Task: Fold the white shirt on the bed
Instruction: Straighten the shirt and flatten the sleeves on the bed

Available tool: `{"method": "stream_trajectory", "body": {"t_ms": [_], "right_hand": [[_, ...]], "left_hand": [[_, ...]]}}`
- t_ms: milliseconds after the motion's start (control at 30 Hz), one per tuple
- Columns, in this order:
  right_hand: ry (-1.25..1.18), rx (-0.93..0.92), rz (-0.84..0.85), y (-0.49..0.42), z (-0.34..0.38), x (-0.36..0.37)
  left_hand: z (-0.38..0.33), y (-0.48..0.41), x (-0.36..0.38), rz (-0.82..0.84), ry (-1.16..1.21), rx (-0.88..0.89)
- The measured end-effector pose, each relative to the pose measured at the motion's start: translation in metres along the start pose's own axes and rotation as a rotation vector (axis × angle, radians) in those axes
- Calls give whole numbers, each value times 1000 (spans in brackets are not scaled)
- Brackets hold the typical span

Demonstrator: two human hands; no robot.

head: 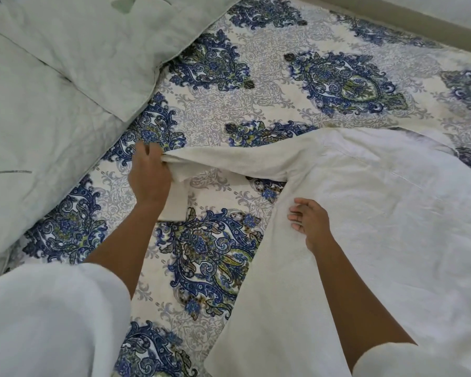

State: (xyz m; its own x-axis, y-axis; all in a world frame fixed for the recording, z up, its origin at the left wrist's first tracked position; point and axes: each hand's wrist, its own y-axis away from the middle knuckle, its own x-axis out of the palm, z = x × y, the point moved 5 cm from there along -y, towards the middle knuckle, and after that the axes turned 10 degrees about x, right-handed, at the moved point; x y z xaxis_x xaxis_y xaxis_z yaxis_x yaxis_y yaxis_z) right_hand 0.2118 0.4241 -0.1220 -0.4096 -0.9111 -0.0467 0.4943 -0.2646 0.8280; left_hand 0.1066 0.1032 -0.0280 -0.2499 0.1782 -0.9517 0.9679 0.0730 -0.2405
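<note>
The left hand (150, 175) is closed around the sleeve (229, 161) of the white shirt (392, 213); the fabric is bunched between thumb and curled fingers. From this grip, the sleeve is drawn taut to the right, back to the shirt body. The cuff end (174, 205) hangs down below the left hand and partly behind the wrist, onto the bed (256, 104).

The right hand (312, 223) is laid on the shirt body near the armpit seam, with fingers loosely spread and nothing gripped; whether the palm is pressed flat cannot be told with certainty.

The shirt is spread over the right part of the patterned bed, under and to the right of the right hand. Two pale green pillows (52, 77) are placed at upper left, just beside the left hand.
</note>
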Motion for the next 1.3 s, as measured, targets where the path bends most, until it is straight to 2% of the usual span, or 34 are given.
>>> {"method": "stream_trajectory", "body": {"t_ms": [67,133,200,267,333,400,500,567,633,700,833,867,933,1000,1033,1067,1100,1167,1233,1300], "right_hand": [[-33,16,4,1,-6,-10],[-28,24,7,0,-10,-15],[-10,29,21,0,-12,-16],[23,33,21,-1,-13,-16],[36,33,23,-2,-12,-14],[16,36,18,-2,-12,-13],[2,0,-26,1,-10,-10],[71,-98,-82,0,0,-5],[183,-224,-111,-4,18,6],[315,-339,-101,-11,38,22],[681,-450,-58,-27,61,56],[771,-443,-41,-31,61,63],[901,-401,-24,-37,53,68],[915,-359,-15,-40,44,66],[898,-356,-2,-39,40,64],[881,-367,16,-39,38,63],[880,-386,28,-38,35,64],[920,-413,6,-39,30,65],[928,-424,-40,-42,29,66],[927,-419,-69,-44,29,69]], "left_hand": [[-10,-6,-4,-135,-37,125],[-17,-1,1,-140,-146,300],[-9,17,21,118,-267,362],[6,37,40,442,-341,258],[7,48,48,568,-372,237],[-8,51,43,506,-305,233],[-26,48,31,257,-179,207],[-31,37,28,131,-117,202],[-32,15,34,151,-140,210],[-27,-10,44,273,-171,210],[3,-41,70,666,-126,-18],[5,-43,69,650,-98,-37],[6,-46,53,385,101,-126],[18,-40,30,-15,437,-344],[25,-34,24,-161,650,-469],[32,-27,26,-224,873,-586],[38,-19,31,-209,1070,-697],[55,-2,50,-69,1284,-933],[76,7,61,17,1243,-1077],[94,2,67,12,1057,-1084]]}}
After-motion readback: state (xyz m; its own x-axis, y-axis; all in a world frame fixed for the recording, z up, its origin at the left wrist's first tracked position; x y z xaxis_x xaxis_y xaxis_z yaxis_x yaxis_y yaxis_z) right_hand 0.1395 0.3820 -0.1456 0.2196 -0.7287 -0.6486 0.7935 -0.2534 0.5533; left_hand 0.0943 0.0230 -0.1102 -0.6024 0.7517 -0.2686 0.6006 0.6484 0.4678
